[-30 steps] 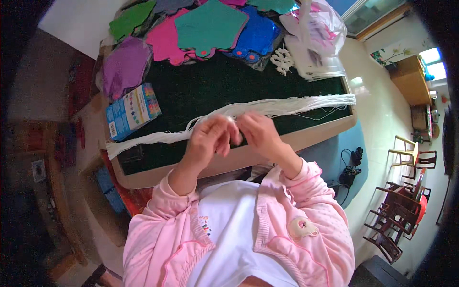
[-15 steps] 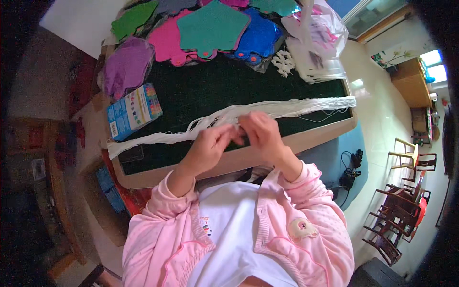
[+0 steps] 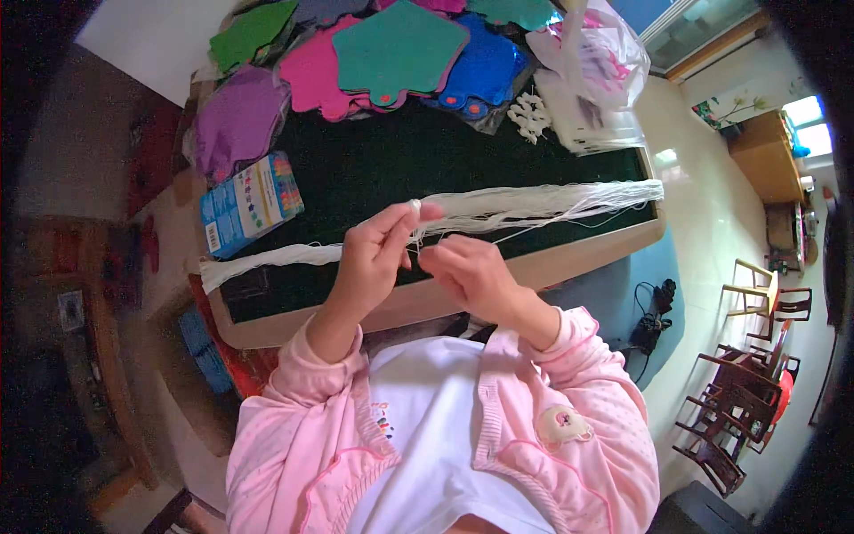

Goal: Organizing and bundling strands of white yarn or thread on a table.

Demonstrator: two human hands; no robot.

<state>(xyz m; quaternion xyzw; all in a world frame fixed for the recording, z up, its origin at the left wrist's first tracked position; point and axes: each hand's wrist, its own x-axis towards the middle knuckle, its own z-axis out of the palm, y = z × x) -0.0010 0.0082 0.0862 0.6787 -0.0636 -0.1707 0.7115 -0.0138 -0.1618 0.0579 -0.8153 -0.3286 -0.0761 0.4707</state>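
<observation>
A long bundle of white strings (image 3: 543,201) lies across a dark green table top (image 3: 391,169), from its left edge to its right edge. My left hand (image 3: 378,254) pinches strands of the bundle near its middle, thumb and forefinger lifted. My right hand (image 3: 471,271) sits just beside it, its fingers closed on a thin strand pulled from the same bundle. Both wrists are in pink sleeves.
Coloured felt shapes (image 3: 391,49) in green, pink, teal, blue and purple are piled at the table's far side. A blue flat box (image 3: 251,201) lies at the left. A clear plastic bag (image 3: 592,76) and small white pieces (image 3: 531,114) sit at the far right. Chairs (image 3: 738,400) stand on the floor to the right.
My hands have shifted slightly apart on the string bundle; the left forefinger and thumb have risen with strands pinched between them. The bundle stays in place on the table.
</observation>
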